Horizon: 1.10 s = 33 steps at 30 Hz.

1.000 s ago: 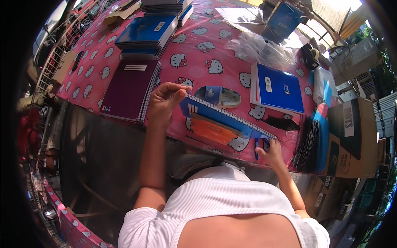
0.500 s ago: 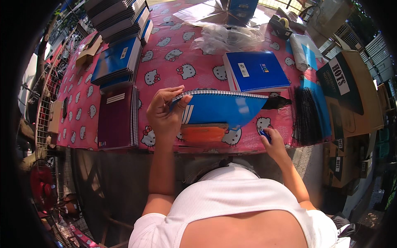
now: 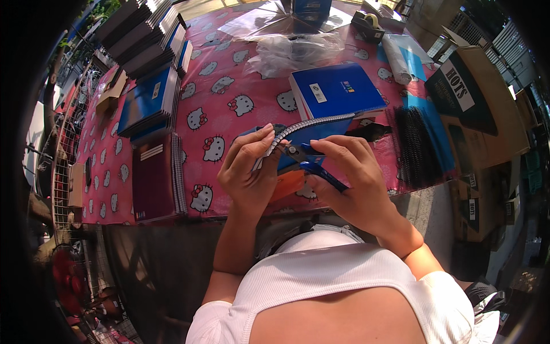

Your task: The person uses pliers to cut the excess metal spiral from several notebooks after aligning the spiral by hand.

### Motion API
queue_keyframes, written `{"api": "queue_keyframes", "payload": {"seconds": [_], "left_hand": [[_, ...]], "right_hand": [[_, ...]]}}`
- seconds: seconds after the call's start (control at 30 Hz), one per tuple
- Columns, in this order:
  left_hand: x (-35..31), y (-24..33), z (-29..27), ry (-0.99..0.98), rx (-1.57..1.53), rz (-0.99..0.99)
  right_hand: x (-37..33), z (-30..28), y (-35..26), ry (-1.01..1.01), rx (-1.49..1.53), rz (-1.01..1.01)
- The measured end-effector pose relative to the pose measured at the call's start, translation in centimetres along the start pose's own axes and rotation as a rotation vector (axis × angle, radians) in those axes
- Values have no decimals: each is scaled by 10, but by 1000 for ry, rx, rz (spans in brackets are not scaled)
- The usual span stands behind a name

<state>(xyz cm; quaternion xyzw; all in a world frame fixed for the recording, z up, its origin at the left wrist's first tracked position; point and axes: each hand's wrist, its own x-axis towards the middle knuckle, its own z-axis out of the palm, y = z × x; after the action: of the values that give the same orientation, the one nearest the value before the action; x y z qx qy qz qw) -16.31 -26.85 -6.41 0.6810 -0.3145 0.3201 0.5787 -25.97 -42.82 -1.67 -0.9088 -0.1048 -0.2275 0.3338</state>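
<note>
A spiral-bound notebook with a blue cover is held up over the near table edge, its coil edge uppermost and slanting up to the right. My left hand pinches the left end of that edge between thumb and fingers. My right hand is closed round the blue handles of a pair of pliers. The jaws are at the coil's left end, close to my left fingertips; whether they touch the wire I cannot make out. Below the notebook, an orange piece shows between my hands.
Notebooks are stacked at the left: dark-covered, blue and maroon. A blue notebook stack lies beyond my hands, near crumpled clear plastic. Black coils and a cardboard box are at the right.
My right hand has come up and left from the table edge with the pliers, bringing the jaws to the coil's left end. My left hand has shifted right and slightly nearer; the notebook tilts more.
</note>
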Motion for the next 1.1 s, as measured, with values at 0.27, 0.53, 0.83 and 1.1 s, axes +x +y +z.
{"api": "queue_keyframes", "payload": {"seconds": [0.27,0.53,0.83,1.1], "left_hand": [[-2,-2,-1,1,-10,33],[4,-27,-66,303,13,-245],[-70,-157,-354,1074,69,-702],[-120,-211,-371,960,948,-617]], "right_hand": [[6,4,29,-409,907,494],[-23,45,56,-271,664,317],[-99,78,187,-134,-266,141],[8,79,208,-22,-204,49]]}}
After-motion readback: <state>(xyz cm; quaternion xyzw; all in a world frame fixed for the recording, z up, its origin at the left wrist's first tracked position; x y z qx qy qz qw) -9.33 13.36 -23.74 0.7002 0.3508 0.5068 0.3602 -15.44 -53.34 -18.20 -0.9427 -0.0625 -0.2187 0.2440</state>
